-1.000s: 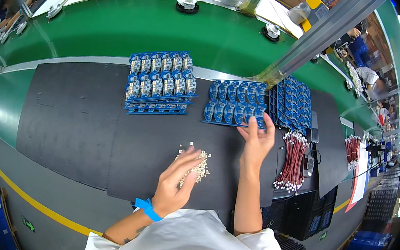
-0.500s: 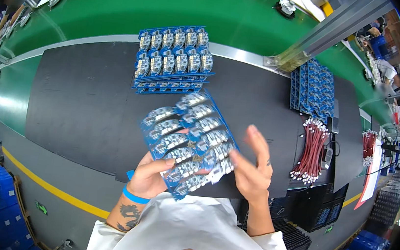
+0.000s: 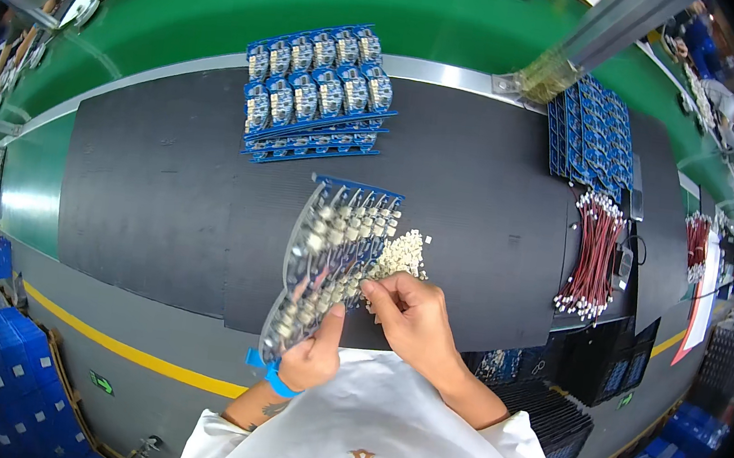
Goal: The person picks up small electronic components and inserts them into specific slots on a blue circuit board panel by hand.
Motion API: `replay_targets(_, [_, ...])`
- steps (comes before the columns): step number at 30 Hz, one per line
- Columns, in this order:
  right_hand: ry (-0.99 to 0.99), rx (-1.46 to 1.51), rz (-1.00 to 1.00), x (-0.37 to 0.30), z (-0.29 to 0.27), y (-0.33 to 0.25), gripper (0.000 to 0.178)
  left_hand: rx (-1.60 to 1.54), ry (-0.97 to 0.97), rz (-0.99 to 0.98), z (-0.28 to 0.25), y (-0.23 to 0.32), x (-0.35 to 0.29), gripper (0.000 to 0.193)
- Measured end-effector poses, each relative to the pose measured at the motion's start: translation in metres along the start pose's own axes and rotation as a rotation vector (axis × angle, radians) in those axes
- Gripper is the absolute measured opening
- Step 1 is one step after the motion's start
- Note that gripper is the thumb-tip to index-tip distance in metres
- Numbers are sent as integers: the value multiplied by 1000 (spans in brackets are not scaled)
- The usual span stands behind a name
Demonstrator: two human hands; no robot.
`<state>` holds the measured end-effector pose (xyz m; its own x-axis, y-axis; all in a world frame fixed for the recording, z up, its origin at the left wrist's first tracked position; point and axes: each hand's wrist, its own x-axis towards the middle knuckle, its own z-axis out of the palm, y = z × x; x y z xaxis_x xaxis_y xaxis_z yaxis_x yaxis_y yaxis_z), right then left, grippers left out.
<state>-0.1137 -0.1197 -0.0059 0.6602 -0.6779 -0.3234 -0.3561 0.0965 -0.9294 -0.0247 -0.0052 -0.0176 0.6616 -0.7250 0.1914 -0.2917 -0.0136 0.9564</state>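
My left hand (image 3: 312,360), with a blue band at the wrist, grips the lower end of a blue circuit board panel (image 3: 337,253). The panel stands tilted up over the black mat, its rows of small boards facing right and carrying pale connectors. At the panel's lower right edge my right hand (image 3: 415,320) is closed, thumb and forefinger pinched together; what lies between the fingertips is too small to make out. A heap of small cream-white connectors (image 3: 404,253) lies on the mat just beyond my right hand, partly hidden by the panel.
A stack of blue circuit board panels (image 3: 317,97) sits at the far side of the black mat (image 3: 154,187). More panels (image 3: 597,133) and a bundle of red wires with white plugs (image 3: 593,255) lie to the right. A metal post (image 3: 619,41) rises behind.
The panel has turned from lying face up to standing on edge, uncovering the connector heap. My right hand has moved left and inward, from spread fingers to a pinch at the panel.
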Motion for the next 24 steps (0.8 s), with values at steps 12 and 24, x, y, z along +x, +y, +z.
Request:
replay_targets(12, [-15,269,-93,6,9,1,8,-48,85,3,10,-2,3,29])
replay_targets(24, [38,228,38,3,6,-8,15,255,71,200,5,-18,6,27])
